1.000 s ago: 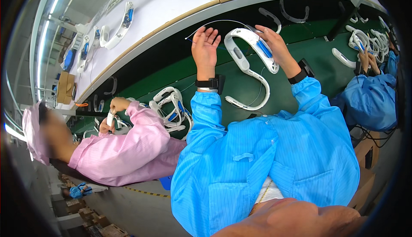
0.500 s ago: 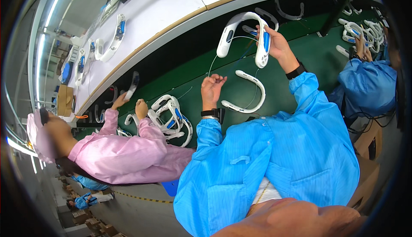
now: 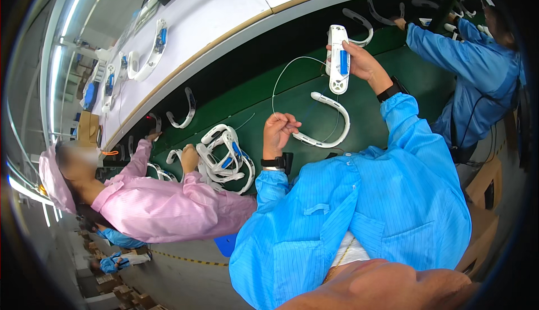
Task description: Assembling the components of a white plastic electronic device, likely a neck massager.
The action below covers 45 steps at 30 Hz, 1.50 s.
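My right hand (image 3: 362, 62) is closed round a white U-shaped neckband housing (image 3: 338, 77), turned so that one arm shows its inside with a blue block and a round grille. A thin pale cable (image 3: 292, 63) arcs from the housing down to my left hand (image 3: 279, 132), whose fingers pinch its end. Just right of my left hand, a slim curved white strip (image 3: 343, 116) lies on the green work surface. Another thin wire spans its curve.
Left of me a co-worker in pink (image 3: 163, 203) works by a pile of white neckbands (image 3: 227, 155). At right, a co-worker in blue (image 3: 477, 74) reaches forward. Beyond the green surface (image 3: 241, 105) runs a raised white shelf (image 3: 224, 12) holding more housings.
My right hand has turned the neckband housing from its open U to a narrow view. The cable bows out wider. My left hand is slightly lower. The blue-clad co-worker's arms now stretch forward.
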{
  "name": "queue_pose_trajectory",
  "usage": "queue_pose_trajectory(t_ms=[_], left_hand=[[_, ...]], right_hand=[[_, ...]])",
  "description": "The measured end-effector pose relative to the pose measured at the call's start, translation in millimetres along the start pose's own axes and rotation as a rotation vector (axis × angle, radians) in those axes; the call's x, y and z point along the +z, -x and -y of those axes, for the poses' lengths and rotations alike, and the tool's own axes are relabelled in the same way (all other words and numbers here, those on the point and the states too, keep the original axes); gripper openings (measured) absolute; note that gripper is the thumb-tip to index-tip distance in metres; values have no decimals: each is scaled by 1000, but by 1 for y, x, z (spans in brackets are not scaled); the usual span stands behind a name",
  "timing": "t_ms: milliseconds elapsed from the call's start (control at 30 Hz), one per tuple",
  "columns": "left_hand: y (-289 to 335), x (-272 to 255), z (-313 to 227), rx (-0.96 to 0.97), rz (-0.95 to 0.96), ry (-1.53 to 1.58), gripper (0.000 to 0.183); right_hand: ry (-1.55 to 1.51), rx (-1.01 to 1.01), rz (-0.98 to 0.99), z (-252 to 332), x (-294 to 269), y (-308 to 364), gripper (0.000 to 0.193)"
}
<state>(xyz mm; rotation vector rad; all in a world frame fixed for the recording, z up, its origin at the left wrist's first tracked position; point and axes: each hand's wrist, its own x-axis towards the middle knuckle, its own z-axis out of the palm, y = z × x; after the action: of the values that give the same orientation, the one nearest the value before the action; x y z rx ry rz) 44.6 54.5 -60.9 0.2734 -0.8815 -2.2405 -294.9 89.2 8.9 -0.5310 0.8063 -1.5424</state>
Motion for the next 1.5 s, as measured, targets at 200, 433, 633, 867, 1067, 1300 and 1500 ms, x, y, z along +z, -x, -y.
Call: queue_pose_trajectory(t_ms=[200, 433, 633, 867, 1067, 1300, 1500], left_hand=[[-7, 40, 10, -269, -153, -399, 15], [14, 73, 11, -584, 75, -463, 39], [38, 52, -84, -90, -333, -490, 45], [30, -46, -108, -72, -838, -967, 36], [-86, 43, -59, -33, -341, -600, 58], [-167, 81, -5, -177, -141, 158, 45], [-131, 73, -7, -75, -117, 68, 29]], right_hand=[[216, -131, -193, -4, 9, -16, 34], [-132, -236, -257, -36, -38, -62, 38], [-13, -347, -242, -27, -36, -42, 42], [211, -371, -192, -16, -34, -21, 49], [309, -151, 36, -23, 28, 16, 45], [68, -88, 76, -47, 48, 29, 30], [-581, -330, -170, -24, -18, 9, 14]])
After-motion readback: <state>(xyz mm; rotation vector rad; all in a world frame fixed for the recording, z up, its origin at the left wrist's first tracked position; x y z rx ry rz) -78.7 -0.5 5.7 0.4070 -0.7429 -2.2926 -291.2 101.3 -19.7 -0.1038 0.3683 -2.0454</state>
